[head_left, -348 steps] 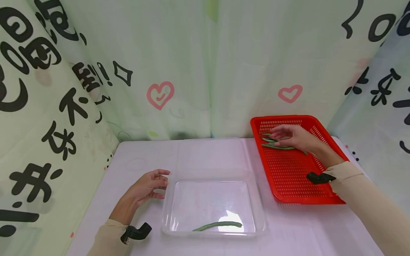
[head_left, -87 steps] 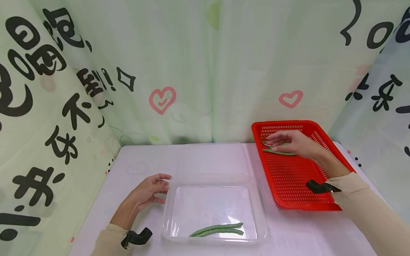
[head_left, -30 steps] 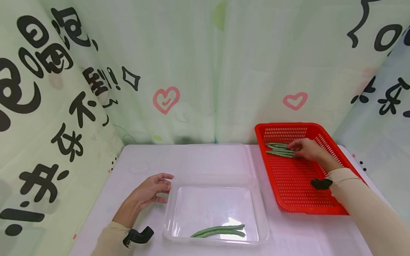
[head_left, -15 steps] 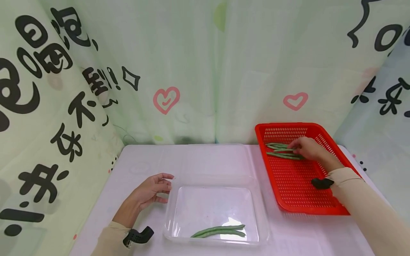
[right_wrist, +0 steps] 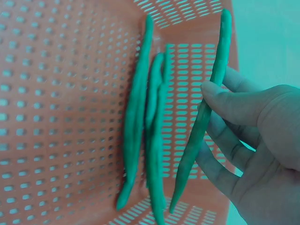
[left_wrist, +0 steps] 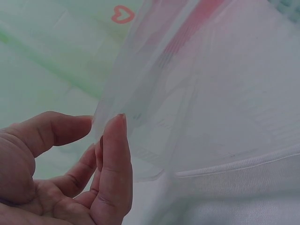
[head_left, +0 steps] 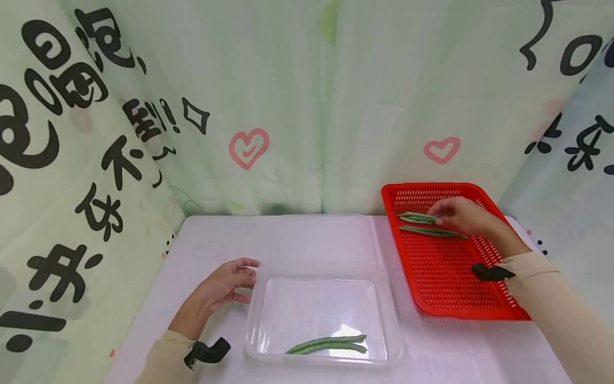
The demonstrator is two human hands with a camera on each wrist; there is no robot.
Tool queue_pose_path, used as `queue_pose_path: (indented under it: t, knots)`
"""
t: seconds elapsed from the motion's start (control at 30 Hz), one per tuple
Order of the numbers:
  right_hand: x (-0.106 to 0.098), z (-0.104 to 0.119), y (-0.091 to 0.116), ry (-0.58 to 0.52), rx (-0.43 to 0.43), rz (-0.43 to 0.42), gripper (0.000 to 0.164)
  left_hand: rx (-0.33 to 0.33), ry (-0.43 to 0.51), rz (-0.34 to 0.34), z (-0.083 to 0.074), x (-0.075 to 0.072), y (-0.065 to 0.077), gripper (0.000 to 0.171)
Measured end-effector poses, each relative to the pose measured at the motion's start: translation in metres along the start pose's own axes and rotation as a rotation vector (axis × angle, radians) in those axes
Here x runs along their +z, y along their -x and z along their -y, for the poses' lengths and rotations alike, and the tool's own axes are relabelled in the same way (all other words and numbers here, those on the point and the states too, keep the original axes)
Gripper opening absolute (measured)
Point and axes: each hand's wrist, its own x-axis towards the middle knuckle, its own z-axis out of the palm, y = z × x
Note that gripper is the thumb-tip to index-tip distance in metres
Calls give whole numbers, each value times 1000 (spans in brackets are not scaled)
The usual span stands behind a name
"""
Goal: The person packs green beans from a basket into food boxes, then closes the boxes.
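Observation:
In the right wrist view, my right hand [right_wrist: 253,126] pinches a long green bean [right_wrist: 189,145] between thumb and fingers, above the red basket. More green beans [head_left: 431,231] lie in the red perforated plastic basket [head_left: 446,277], below and beside that hand. My left hand [head_left: 225,285] is at the left rim of a clear plastic box [head_left: 316,314]. Its fingertips touch the rim, fingers relaxed and slightly bent, not wrapped round it. Two green beans [head_left: 331,344] lie side by side near the box's front wall.
Box and basket stand side by side on a table with a pale cloth [head_left: 216,234]. A printed curtain [head_left: 288,106] with hearts and black characters hangs behind and at both sides. The basket's back edge is close to the curtain.
The box held one bean in the oldest frame and holds two now. In the last second my right hand has separated a bean from the bunch and raised it slightly. My left hand stays put.

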Motion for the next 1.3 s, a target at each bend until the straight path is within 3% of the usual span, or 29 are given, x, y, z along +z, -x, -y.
queue_pose_path:
  t: [0.43, 0.8, 1.3]
  knots:
    - [-4, 24, 12, 8, -112, -29, 26, -2, -2, -11, 1, 0, 2, 48]
    - [-2, 52, 23, 26, -120, -29, 27, 3, -2, -8, 1, 1, 3, 46]
    - [13, 95, 32, -22, -196, 40, 27, 9, -10, -5, -1, 1, 2, 49]
